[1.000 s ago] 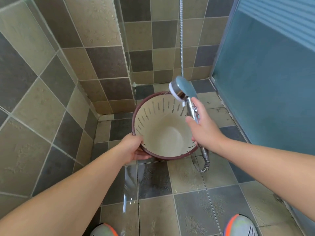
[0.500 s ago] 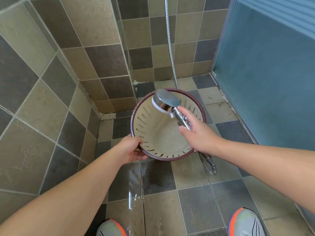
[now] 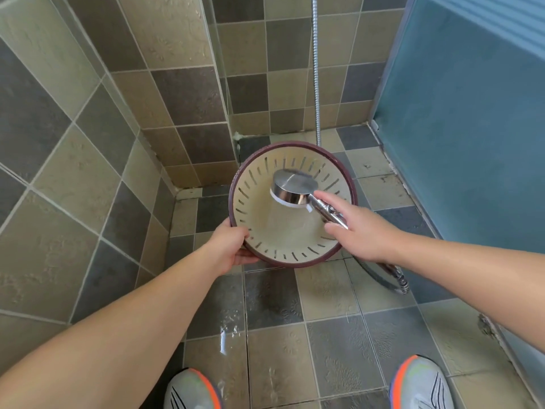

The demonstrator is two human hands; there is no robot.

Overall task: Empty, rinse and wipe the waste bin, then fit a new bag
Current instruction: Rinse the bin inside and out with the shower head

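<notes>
Cream slotted bin (image 3: pixel 265 228) with maroon rim, gripped by left hand (image 3: pixel 228 246); right hand (image 3: pixel 361 234) clasps chrome shower head (image 3: pixel 293 188).

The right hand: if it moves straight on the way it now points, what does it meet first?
Probably the inner wall of the waste bin; the right hand points the shower head into it. Depth is unclear.

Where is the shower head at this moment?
In the head view, the shower head is near the middle, over the open mouth of the bin. The right hand holds its handle; the left hand grips the bin's rim.
</notes>
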